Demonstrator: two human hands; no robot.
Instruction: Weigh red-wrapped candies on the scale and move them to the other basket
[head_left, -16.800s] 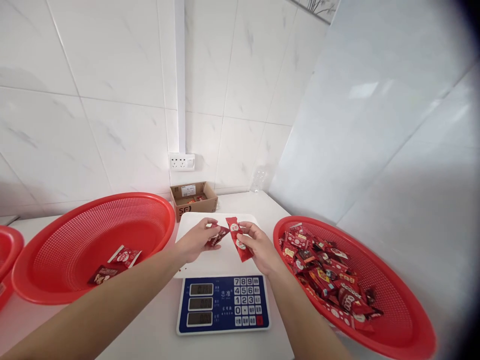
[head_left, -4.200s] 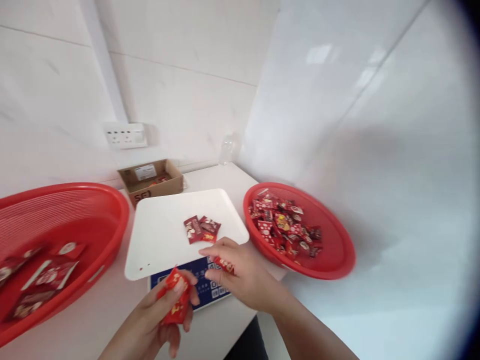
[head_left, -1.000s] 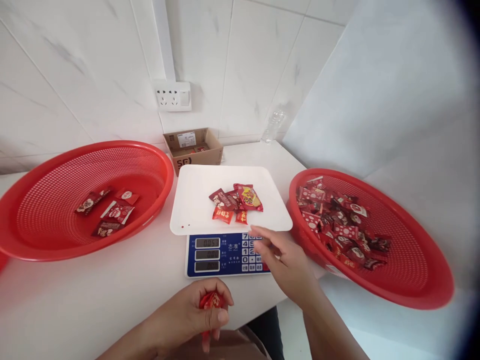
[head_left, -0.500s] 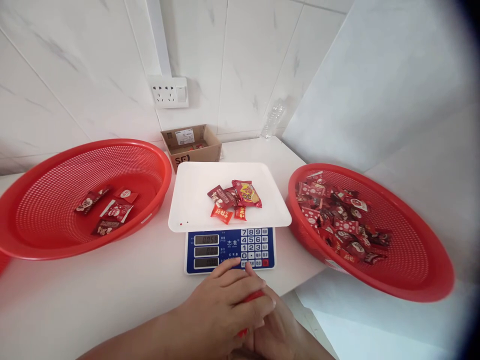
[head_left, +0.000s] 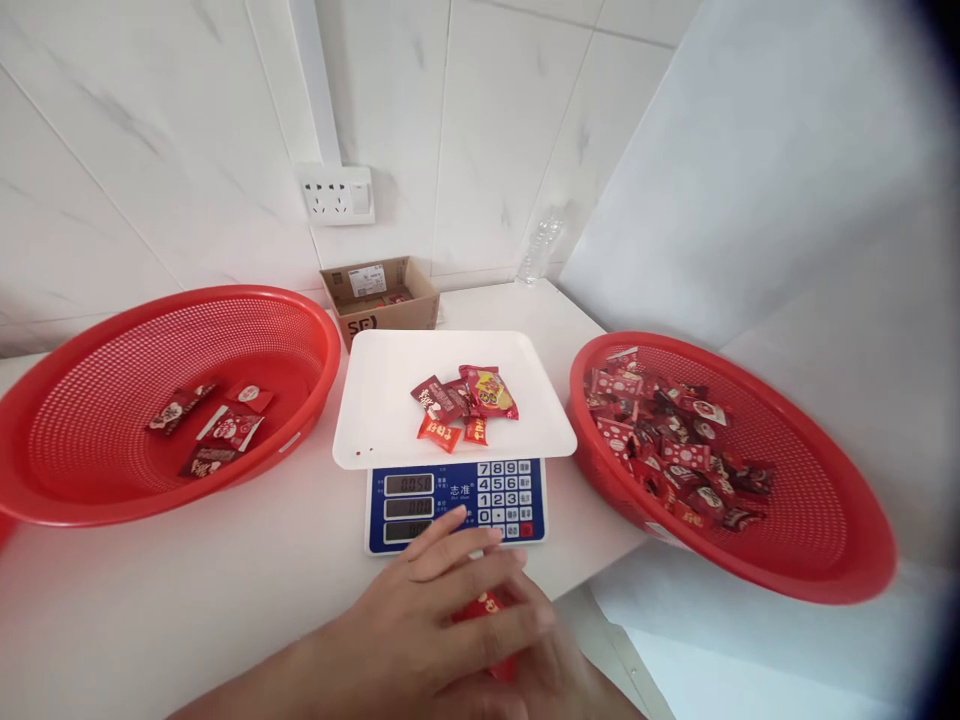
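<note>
My left hand [head_left: 442, 610] lies over my right hand [head_left: 551, 650] in front of the scale, its fingers stretched and spread. Red wrapped candy [head_left: 484, 605] shows between the left fingers, resting in my right hand; how many pieces cannot be told. My right hand is blurred and mostly covered. The blue digital scale [head_left: 457, 480] carries a white tray [head_left: 382, 370]. On the tray lie several wrapped snacks: a larger red packet with a yellow picture [head_left: 489, 392], dark red packets [head_left: 436, 399] and small red ones [head_left: 439, 433].
On the left stands a red perforated basket [head_left: 97, 390] with several packets. A fuller red basket [head_left: 840, 530] is on the right, overhanging the table edge. Behind the scale are an open cardboard box [head_left: 386, 318] and a clear plastic bottle [head_left: 538, 250]. A wall socket [head_left: 336, 195] is above.
My left fingers have spread wider over my right hand, and more of the red wrapper shows. The view has shifted slightly. The packets on the tray lie as before.
</note>
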